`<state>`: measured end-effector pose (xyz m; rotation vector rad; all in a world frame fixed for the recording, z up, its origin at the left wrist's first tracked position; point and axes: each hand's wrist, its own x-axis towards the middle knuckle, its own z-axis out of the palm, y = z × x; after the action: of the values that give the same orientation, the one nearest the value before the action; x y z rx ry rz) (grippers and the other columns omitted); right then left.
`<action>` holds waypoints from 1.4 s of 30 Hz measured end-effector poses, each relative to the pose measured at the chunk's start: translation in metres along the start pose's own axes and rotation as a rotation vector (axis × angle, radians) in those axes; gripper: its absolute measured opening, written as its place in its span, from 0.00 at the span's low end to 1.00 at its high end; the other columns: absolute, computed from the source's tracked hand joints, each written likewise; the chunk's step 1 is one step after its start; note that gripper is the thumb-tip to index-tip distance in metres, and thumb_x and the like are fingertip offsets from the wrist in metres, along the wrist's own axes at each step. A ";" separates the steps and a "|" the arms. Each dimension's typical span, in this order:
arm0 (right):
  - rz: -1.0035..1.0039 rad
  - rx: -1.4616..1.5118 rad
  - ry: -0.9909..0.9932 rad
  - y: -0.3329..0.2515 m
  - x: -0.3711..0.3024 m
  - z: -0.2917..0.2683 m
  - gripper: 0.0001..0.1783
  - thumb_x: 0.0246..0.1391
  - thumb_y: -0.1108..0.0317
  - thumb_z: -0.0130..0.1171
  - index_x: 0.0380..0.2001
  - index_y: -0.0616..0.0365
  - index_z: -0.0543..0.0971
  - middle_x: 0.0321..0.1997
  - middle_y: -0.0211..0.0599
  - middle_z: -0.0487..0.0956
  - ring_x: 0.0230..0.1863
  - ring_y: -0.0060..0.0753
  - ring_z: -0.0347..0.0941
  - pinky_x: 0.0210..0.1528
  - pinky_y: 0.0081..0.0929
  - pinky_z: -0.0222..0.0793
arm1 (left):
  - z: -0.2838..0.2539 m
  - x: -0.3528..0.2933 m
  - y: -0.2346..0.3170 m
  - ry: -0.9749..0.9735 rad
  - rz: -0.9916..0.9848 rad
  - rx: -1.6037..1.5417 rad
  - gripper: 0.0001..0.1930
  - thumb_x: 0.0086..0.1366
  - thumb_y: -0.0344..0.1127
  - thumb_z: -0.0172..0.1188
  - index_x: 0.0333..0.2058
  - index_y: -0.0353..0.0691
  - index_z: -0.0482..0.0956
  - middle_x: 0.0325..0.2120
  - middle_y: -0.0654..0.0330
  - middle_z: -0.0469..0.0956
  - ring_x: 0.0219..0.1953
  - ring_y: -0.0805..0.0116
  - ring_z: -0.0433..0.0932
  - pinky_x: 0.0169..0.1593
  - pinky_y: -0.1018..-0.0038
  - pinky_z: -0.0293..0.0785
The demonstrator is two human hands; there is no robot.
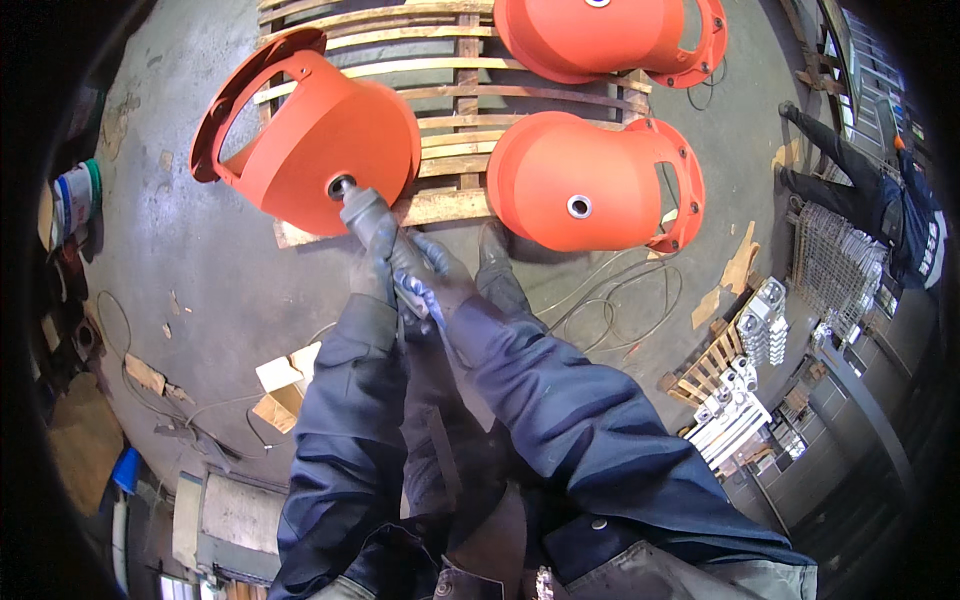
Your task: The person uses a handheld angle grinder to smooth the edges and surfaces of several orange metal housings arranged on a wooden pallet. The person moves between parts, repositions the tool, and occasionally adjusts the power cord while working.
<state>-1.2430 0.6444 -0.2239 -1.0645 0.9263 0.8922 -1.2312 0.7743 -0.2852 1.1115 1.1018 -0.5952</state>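
Note:
An orange flared metal housing (330, 140) with a cut-out window lies on its side on a wooden pallet (440, 207). Both my gloved hands are wrapped round a grey cylindrical power tool (364, 208), whose narrow tip reaches the round hole (341, 187) in the housing's wall. My left hand (381, 262) grips the tool's body. Behind it, my right hand (447, 272) closes on the rear end; a bit of blue shows at its fingers. How deep the tip sits in the hole cannot be seen.
Two more orange housings (560, 190) lie to the right and far right. Hoses or cables (620, 310) loop over the floor. An open cardboard box (285, 385) sits left of my legs. At far right are a person (905, 215), a wire basket (835, 262) and metal parts (765, 305).

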 end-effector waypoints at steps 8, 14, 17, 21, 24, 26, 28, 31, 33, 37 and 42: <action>-0.190 0.074 0.063 0.020 0.026 0.003 0.32 0.63 0.69 0.66 0.68 0.58 0.69 0.44 0.33 0.81 0.40 0.23 0.79 0.40 0.24 0.77 | -0.014 0.022 -0.012 -0.044 -0.040 0.032 0.33 0.66 0.59 0.64 0.49 0.29 0.80 0.38 0.55 0.81 0.37 0.67 0.80 0.41 0.69 0.77; -0.055 0.006 -0.075 0.016 0.012 -0.007 0.38 0.61 0.70 0.65 0.72 0.56 0.64 0.35 0.39 0.82 0.24 0.27 0.78 0.21 0.27 0.73 | 0.012 -0.023 0.015 0.076 0.052 0.088 0.29 0.72 0.55 0.58 0.53 0.30 0.78 0.42 0.56 0.79 0.43 0.70 0.77 0.45 0.69 0.75; -0.162 -0.030 0.071 0.017 0.015 -0.006 0.41 0.60 0.70 0.66 0.73 0.57 0.61 0.31 0.38 0.81 0.20 0.28 0.77 0.18 0.28 0.72 | 0.022 -0.030 0.026 -0.091 -0.011 0.025 0.31 0.69 0.58 0.62 0.51 0.30 0.79 0.41 0.55 0.79 0.41 0.68 0.78 0.48 0.69 0.76; -0.233 -0.143 0.044 0.022 0.016 -0.007 0.40 0.61 0.69 0.64 0.73 0.58 0.61 0.32 0.40 0.81 0.20 0.30 0.77 0.19 0.28 0.73 | 0.022 -0.032 0.028 0.043 -0.050 -0.125 0.31 0.63 0.52 0.71 0.50 0.28 0.76 0.37 0.51 0.81 0.32 0.62 0.82 0.38 0.64 0.81; -0.160 0.117 -0.103 0.019 0.009 -0.018 0.38 0.61 0.67 0.63 0.72 0.59 0.62 0.35 0.42 0.82 0.22 0.32 0.79 0.20 0.28 0.75 | 0.022 -0.029 0.022 -0.097 -0.041 -0.209 0.30 0.63 0.50 0.72 0.49 0.29 0.75 0.35 0.50 0.82 0.29 0.60 0.83 0.34 0.63 0.82; -0.086 0.123 -0.070 0.012 0.005 -0.020 0.40 0.61 0.67 0.63 0.73 0.59 0.60 0.35 0.43 0.82 0.22 0.34 0.80 0.20 0.29 0.75 | 0.023 -0.027 0.018 -0.051 -0.047 -0.139 0.31 0.62 0.49 0.73 0.51 0.29 0.74 0.37 0.50 0.81 0.31 0.60 0.83 0.34 0.64 0.82; -0.320 -0.071 -0.088 0.004 0.002 -0.018 0.39 0.61 0.68 0.62 0.73 0.59 0.60 0.35 0.43 0.82 0.22 0.33 0.80 0.20 0.27 0.74 | 0.024 -0.027 0.017 0.004 -0.008 -0.200 0.31 0.62 0.49 0.73 0.52 0.29 0.74 0.38 0.51 0.81 0.32 0.60 0.83 0.35 0.64 0.82; -0.132 0.036 -0.119 -0.010 -0.002 -0.011 0.38 0.61 0.68 0.63 0.72 0.59 0.62 0.36 0.42 0.82 0.25 0.29 0.80 0.21 0.24 0.73 | 0.024 -0.030 0.022 0.019 -0.060 -0.181 0.32 0.62 0.49 0.74 0.53 0.29 0.74 0.40 0.51 0.81 0.33 0.60 0.83 0.37 0.64 0.82; -0.025 0.160 -0.061 -0.017 -0.006 -0.005 0.37 0.59 0.69 0.64 0.70 0.61 0.65 0.39 0.40 0.82 0.31 0.27 0.79 0.27 0.22 0.73 | 0.027 -0.032 0.028 -0.018 -0.116 -0.224 0.32 0.62 0.49 0.74 0.53 0.29 0.74 0.40 0.51 0.82 0.34 0.60 0.84 0.38 0.64 0.82; 0.002 0.111 0.011 -0.030 -0.012 0.002 0.37 0.56 0.71 0.66 0.68 0.66 0.68 0.48 0.40 0.81 0.42 0.27 0.79 0.41 0.22 0.76 | 0.029 -0.036 0.037 0.036 -0.102 -0.238 0.28 0.61 0.49 0.74 0.49 0.32 0.77 0.39 0.52 0.82 0.33 0.62 0.83 0.38 0.64 0.81; 0.151 0.565 -0.012 -0.032 -0.011 0.001 0.38 0.61 0.68 0.65 0.71 0.58 0.63 0.41 0.41 0.83 0.28 0.28 0.79 0.26 0.20 0.71 | 0.028 -0.034 0.029 -0.089 -0.067 -0.265 0.35 0.58 0.49 0.77 0.55 0.32 0.73 0.36 0.55 0.81 0.33 0.63 0.83 0.39 0.65 0.81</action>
<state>-1.2171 0.6363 -0.2030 -0.5087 1.1706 0.6952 -1.2093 0.7546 -0.2413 0.8147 1.1087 -0.5282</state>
